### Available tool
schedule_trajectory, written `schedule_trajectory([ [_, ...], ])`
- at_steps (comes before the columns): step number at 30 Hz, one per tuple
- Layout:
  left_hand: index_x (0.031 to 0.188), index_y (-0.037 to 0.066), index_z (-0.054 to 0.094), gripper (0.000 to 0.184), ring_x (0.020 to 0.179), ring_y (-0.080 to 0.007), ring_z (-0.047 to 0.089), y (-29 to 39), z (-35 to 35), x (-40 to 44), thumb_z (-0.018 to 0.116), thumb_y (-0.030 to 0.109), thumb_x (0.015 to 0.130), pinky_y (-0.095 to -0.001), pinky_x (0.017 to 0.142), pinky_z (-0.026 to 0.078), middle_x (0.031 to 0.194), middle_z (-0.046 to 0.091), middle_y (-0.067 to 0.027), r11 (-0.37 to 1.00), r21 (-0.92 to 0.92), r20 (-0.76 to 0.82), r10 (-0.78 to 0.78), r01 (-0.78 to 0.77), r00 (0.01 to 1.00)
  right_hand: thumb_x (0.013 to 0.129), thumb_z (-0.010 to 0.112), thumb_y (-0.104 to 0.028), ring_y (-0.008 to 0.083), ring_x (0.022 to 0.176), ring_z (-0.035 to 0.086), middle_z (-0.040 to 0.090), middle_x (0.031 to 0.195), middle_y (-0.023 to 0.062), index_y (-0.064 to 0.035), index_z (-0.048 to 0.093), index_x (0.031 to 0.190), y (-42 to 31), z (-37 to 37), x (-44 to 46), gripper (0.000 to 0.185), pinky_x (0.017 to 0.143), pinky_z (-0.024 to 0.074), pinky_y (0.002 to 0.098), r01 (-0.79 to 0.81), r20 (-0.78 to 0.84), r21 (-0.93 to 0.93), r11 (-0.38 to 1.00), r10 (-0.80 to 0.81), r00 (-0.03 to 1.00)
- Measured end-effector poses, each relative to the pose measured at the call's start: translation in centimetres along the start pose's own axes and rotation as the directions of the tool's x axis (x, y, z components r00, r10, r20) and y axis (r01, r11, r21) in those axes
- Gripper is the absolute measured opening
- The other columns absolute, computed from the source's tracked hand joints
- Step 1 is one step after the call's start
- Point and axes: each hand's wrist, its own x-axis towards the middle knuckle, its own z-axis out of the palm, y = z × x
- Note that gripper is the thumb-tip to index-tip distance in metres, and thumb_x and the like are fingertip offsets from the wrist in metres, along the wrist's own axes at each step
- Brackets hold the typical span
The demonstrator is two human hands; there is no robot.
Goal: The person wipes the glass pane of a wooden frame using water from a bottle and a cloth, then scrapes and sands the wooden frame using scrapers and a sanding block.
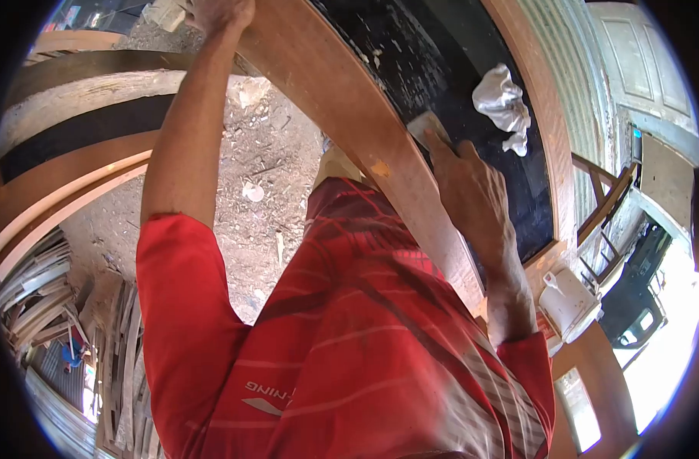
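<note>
My right hand [472, 183] is over the black panel [411, 65], with its fingers pressing a small, flat greyish piece [426, 126] against it. The piece looks like a sanding pad or a scraper blade; I cannot tell which. Brown wooden borders [319, 73] run along both sides of the panel, which has pale scuffs near the top. My left hand [223, 11] is at the top edge of the view, beside the near border. Most of its fingers are cut off or hidden. A crumpled white cloth [502, 103] lies on the panel beyond my right hand.
A whitish container [567, 306] stands at the right end of the panel. Curved-looking brown boards [74, 191] are on the left, above stacked wood strips [40, 283]. Wood chips litter the dirt floor [265, 153]. Corrugated sheet [571, 76] and a pale door [632, 53] stand behind.
</note>
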Motion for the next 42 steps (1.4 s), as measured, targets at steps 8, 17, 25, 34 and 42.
schedule_trajectory([
  [8,0.161,0.012,0.040,0.070,0.144,-0.0445,0.045,1.1,-0.3,-0.5,0.059,0.044,0.102,-0.0541,0.122,0.034,0.157,0.047,-0.0267,0.999,-0.026,0.003,-0.022,0.022,1.000,0.097,0.055,-0.010,0.0394,0.084,0.074,0.065,0.099,0.0209,-0.0095,0.058,0.139,-0.6,-0.4,0.7,0.042,0.071,0.0592,0.0512,0.054,-0.020,-0.038,0.998,-0.055,0.998],
  [17,0.160,0.007,0.041,0.074,0.144,-0.0455,0.045,1.1,-0.4,-0.4,0.058,0.049,0.102,-0.0542,0.120,0.037,0.154,0.050,-0.0270,0.999,-0.018,0.026,-0.026,0.027,0.999,0.097,0.055,-0.009,0.0396,0.083,0.074,0.065,0.098,0.0206,-0.0090,0.060,0.134,-0.7,-0.3,1.5,0.038,0.070,0.0594,0.0505,0.075,-0.025,-0.116,0.990,-0.078,0.997],
  [25,0.161,0.008,0.038,0.072,0.143,-0.0470,0.046,0.9,-0.6,-0.6,0.058,0.045,0.103,-0.0544,0.121,0.037,0.157,0.047,-0.0275,0.999,-0.052,0.031,0.004,-0.003,1.000,0.096,0.055,-0.007,0.0387,0.082,0.074,0.066,0.096,0.0228,-0.0066,0.061,0.129,-1.0,-0.7,1.6,0.034,0.069,0.0596,0.0499,0.100,-0.075,-0.110,0.989,-0.108,0.991],
  [34,0.160,0.008,0.039,0.071,0.143,-0.0467,0.046,0.1,-0.4,-0.2,0.059,0.044,0.103,-0.0550,0.120,0.037,0.155,0.048,-0.0290,0.984,-0.160,0.033,0.082,-0.075,0.996,0.097,0.055,-0.009,0.0377,0.083,0.075,0.068,0.097,0.0213,-0.0083,0.063,0.131,-0.8,-1.9,4.1,0.035,0.071,0.0599,0.0488,0.172,-0.082,-0.101,0.980,-0.180,0.980],
  [42,0.160,0.011,0.041,0.069,0.143,-0.0458,0.046,1.0,-0.1,-0.4,0.060,0.042,0.102,-0.0555,0.119,0.038,0.155,0.049,-0.0273,0.999,-0.048,0.014,0.015,-0.014,1.000,0.100,0.054,-0.012,0.0376,0.082,0.074,0.067,0.094,0.0186,-0.0127,0.064,0.138,0.7,-1.5,5.7,0.040,0.070,0.0597,0.0472,0.253,-0.114,-0.049,0.966,-0.257,0.960],
])
